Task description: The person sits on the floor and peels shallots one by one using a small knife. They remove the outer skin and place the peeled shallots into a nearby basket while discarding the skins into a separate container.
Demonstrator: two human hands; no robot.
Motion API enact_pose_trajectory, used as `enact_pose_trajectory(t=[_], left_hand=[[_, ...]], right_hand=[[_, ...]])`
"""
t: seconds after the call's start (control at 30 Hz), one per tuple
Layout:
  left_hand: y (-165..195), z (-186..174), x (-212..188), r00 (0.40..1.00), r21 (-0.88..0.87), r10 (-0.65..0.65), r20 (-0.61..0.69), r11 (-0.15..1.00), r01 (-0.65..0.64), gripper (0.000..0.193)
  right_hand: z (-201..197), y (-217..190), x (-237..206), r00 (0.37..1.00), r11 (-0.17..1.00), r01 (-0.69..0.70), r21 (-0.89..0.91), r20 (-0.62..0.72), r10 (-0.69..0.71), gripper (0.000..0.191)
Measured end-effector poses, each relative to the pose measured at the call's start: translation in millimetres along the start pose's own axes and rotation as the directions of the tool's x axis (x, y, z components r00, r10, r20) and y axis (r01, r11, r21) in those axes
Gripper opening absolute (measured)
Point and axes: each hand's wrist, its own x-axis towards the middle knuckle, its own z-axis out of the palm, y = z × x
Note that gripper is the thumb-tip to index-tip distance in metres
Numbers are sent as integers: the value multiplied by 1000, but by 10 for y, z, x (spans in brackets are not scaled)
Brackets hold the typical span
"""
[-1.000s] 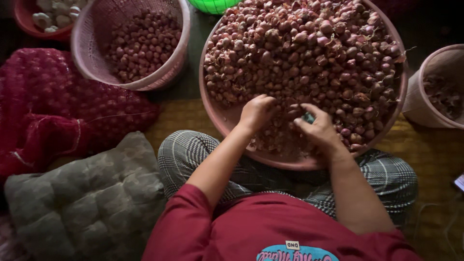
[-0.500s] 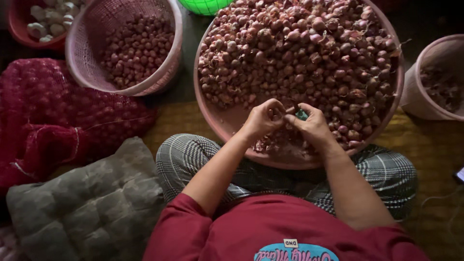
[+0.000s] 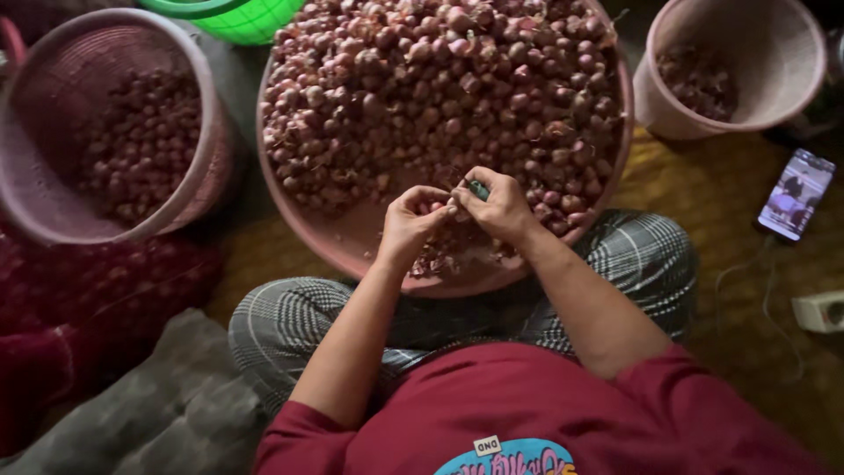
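A wide pink basin [image 3: 352, 251] rests on my lap, heaped with small red shallots [image 3: 440, 97]. Over its near side my two hands meet. My left hand [image 3: 409, 224] pinches a single shallot between its fingertips. My right hand [image 3: 501, 207] is closed around a small knife with a green handle [image 3: 477, 187], its tip against that shallot. Loose peelings [image 3: 448, 251] lie in the basin just under my hands.
A pink basket [image 3: 189, 176] with peeled shallots stands at the left, a pink bucket [image 3: 747, 114] at the upper right, a green basket [image 3: 237, 18] at the top. A lit phone [image 3: 796, 193] and a white plug [image 3: 818, 310] lie on the mat at right. Grey cushion [image 3: 158, 413] lower left.
My hands have come together over the basin's near side, and my left hand now pinches one shallot against the knife. The view has shifted right, showing the phone.
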Motion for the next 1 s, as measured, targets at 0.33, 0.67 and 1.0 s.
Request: enact_pose_trajectory(t=[0.33,0.67,1.0], left_hand=[[-53,-62,45,994,-81,35,-100,996,-43,13],[36,-89,1,994,-128,-5,-106,992,-8,13],[61,-15,-34,990,35,133,-53,991,-132,16]], right_hand=[[29,-187,-39,987,975,145,-169,87,-132,30],[70,-343,-61,996,958,-7,-285,87,33,24],[113,99,84,992,989,68,131,95,-81,14]])
